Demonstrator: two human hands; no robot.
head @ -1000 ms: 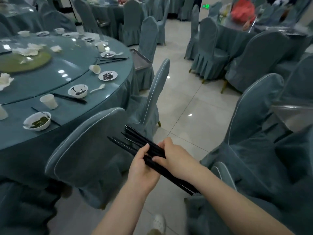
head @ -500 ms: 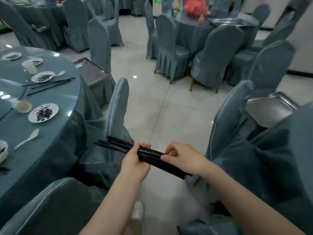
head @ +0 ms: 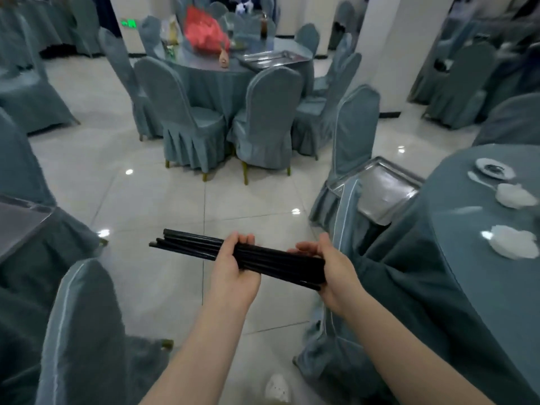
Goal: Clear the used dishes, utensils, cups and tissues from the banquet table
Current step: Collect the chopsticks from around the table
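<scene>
Several slim glossy black chopsticks (head: 193, 244), left hand (head: 233, 270) clasping bundle, right hand (head: 336, 270) flat against ends

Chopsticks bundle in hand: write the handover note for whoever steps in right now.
Left hand: grips the black chopsticks bundle around its middle.
Right hand: cups the bundle's near end, fingers fairly straight, squaring it up.
Where: bundle held over the floor, between tables. Metal tray sits on a chair seat to the right.
Done: these chopsticks are collected.
Left: set the bundle down, probably in the tray; the table on the right still holds a small plate and crumpled tissues.
</scene>
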